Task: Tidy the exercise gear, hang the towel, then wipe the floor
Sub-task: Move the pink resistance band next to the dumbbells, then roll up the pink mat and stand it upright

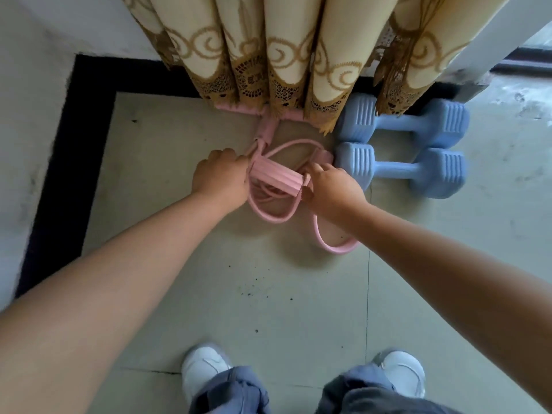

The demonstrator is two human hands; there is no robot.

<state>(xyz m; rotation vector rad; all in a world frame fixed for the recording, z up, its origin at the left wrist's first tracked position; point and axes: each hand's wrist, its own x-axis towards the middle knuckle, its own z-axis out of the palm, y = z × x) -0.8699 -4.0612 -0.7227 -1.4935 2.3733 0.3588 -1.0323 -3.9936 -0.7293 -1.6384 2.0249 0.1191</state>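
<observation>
I bend over a corner of a pale tiled floor point(209, 294), both bare arms reaching down to a pink pull rope point(273, 174) lying at the foot of a cream and brown curtain point(292, 55). My left hand point(219, 174) is closed around one end of its ribbed foam handle, fingers curled out of sight beneath; my right hand point(331, 186) pinches the other end, fingers bent on the tubing. The rope's loops sprawl on the tile between and below my hands, and its far bar point(230, 110) is tucked partly under the curtain hem. Just right of the rope, touching it near my right hand, two blue dumbbells point(400, 144) lie side by side on the floor, the farther one against the curtain. A black border strip point(68, 162) edges the floor along the left wall and the back, meeting at the corner. Dark specks of dirt point(254, 282) dot the tile nearer to me, and grout lines cross it. My white shoes point(203, 369) and grey trouser cuffs point(230, 389) stand at the bottom of the view. At upper right a white frame point(484, 43) slants past the curtain, with a stained grey surface beyond it.
</observation>
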